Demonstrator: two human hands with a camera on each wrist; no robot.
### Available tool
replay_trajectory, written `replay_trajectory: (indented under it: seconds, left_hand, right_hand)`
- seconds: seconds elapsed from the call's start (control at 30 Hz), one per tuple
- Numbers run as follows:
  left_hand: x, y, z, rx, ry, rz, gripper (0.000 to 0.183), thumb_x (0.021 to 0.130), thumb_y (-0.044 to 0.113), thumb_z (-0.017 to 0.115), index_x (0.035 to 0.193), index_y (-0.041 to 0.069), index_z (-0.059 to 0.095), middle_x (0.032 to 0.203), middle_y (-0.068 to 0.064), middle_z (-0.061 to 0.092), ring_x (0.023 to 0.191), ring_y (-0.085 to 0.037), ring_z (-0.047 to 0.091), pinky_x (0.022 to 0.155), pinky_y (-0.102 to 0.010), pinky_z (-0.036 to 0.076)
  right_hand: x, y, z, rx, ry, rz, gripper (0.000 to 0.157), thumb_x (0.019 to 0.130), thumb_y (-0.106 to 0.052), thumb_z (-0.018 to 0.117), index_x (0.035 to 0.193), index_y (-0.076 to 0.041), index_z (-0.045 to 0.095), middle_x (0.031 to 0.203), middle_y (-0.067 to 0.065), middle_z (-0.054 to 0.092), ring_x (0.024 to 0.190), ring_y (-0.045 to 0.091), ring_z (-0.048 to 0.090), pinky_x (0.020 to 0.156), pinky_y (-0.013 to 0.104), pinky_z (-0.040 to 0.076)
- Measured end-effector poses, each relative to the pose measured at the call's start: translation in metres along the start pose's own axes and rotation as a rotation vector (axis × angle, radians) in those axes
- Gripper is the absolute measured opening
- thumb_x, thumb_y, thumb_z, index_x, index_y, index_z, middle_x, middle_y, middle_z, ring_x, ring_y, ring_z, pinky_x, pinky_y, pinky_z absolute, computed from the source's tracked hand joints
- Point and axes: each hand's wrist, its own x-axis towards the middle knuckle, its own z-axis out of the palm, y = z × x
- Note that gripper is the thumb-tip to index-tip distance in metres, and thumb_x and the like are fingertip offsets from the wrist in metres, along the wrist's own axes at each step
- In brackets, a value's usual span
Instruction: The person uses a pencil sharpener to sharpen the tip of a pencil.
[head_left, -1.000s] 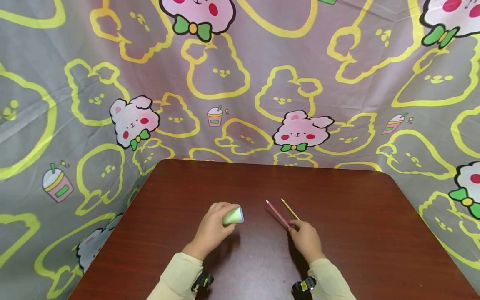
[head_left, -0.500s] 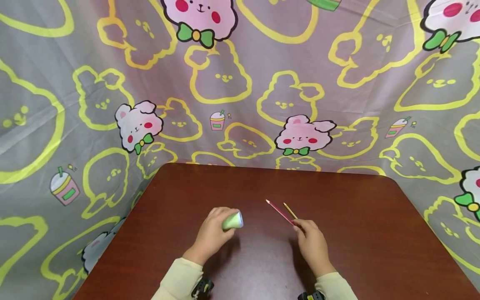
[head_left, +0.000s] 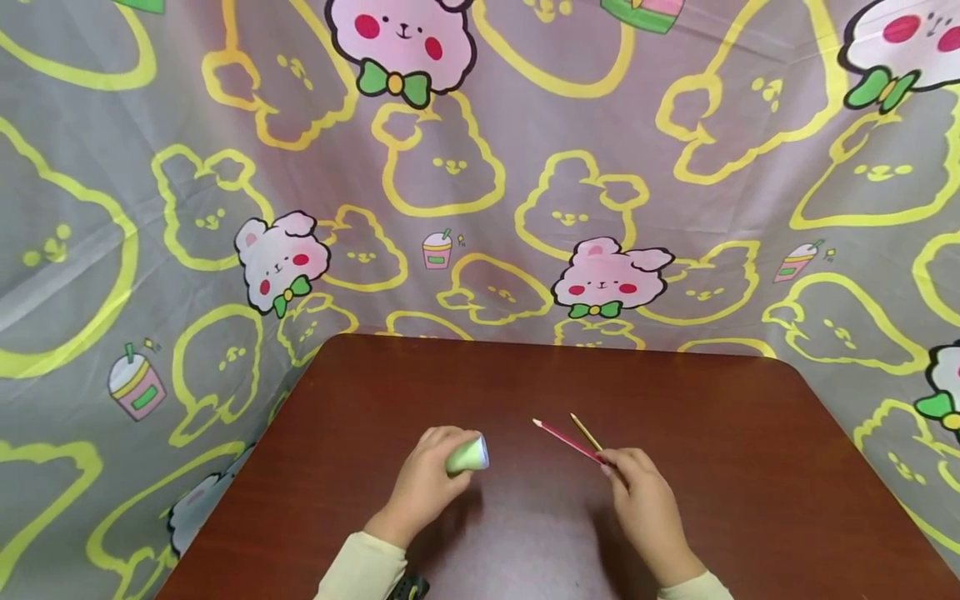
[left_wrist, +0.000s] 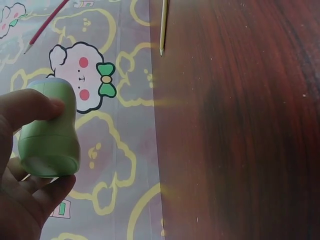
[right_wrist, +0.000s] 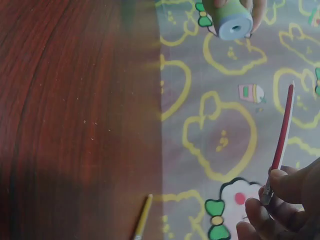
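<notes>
My left hand (head_left: 426, 483) grips a small green pencil sharpener (head_left: 465, 457) with a waisted body. Its pale end, with a hole (right_wrist: 235, 28), faces toward the right hand in the right wrist view. My right hand (head_left: 648, 500) pinches a red pencil (head_left: 564, 438) near its metal-capped end (right_wrist: 267, 192); the point is directed at the left and away, apart from the sharpener. A yellow pencil (head_left: 583, 430) appears to lie on the table beyond the right fingertips, its near part hidden by that hand in the head view.
Both hands are over a dark brown wooden table (head_left: 420, 375) with rounded far corners. A grey cloth (head_left: 495, 192) printed with cartoon rabbits and yellow outlines hangs around its back and sides.
My right hand has shifted right and toward me with the red pencil, which now slants more to the side. The left hand keeps its hold on the sharpener. The head view has tilted slightly upward.
</notes>
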Motion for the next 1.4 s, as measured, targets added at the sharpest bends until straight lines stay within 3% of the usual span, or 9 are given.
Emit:
replay_trajectory:
  seconds: [0.33,0.5,0.7,0.9,1.4]
  left_hand:
    - [-0.005,0.001,0.004,0.012,0.016,0.054,0.051,0.064,0.002,0.08,0.112,0.016,0.07,0.104,0.001,0.065,0.097,-0.016,0.057,0.077,-0.033,0.049]
    - [-0.004,0.003,0.004,0.012,0.029,0.088,0.051,0.063,0.001,0.079,0.111,0.016,0.071,0.103,0.001,0.065,0.097,-0.016,0.057,0.076,-0.032,0.049]
    - [0.001,0.005,0.002,0.009,0.046,0.12,0.051,0.063,0.0,0.08,0.111,0.016,0.071,0.102,0.002,0.065,0.096,-0.016,0.057,0.077,-0.031,0.049]
    - [0.004,0.01,0.0,-0.014,0.042,0.139,0.052,0.063,-0.001,0.08,0.111,0.016,0.071,0.103,0.001,0.065,0.098,-0.016,0.057,0.078,-0.031,0.05]
    - [0.005,0.011,-0.001,-0.012,0.03,0.157,0.052,0.062,0.0,0.082,0.111,0.015,0.071,0.103,0.001,0.065,0.098,-0.016,0.058,0.08,-0.032,0.05]
  right_hand:
    - [0.003,-0.003,-0.015,-0.055,0.054,-0.191,0.029,0.066,0.008,0.08,0.088,-0.008,0.073,0.082,-0.004,0.062,0.073,0.013,0.062,0.062,0.03,0.048]
    - [0.009,-0.002,-0.019,-0.074,0.037,-0.257,0.028,0.066,0.007,0.08,0.088,-0.01,0.073,0.083,-0.004,0.061,0.075,0.014,0.059,0.061,0.033,0.049]
    - [0.015,-0.003,-0.021,-0.092,0.003,-0.313,0.024,0.07,0.0,0.077,0.091,-0.011,0.073,0.087,-0.002,0.061,0.079,0.017,0.059,0.061,0.036,0.051]
    - [0.02,-0.007,-0.02,-0.094,0.008,-0.372,0.031,0.065,0.008,0.078,0.089,-0.011,0.073,0.087,-0.002,0.061,0.08,0.017,0.059,0.061,0.035,0.052]
    - [0.024,-0.011,-0.014,-0.125,-0.047,-0.434,0.031,0.066,0.005,0.077,0.091,-0.012,0.073,0.088,-0.001,0.06,0.082,0.017,0.059,0.061,0.034,0.052]
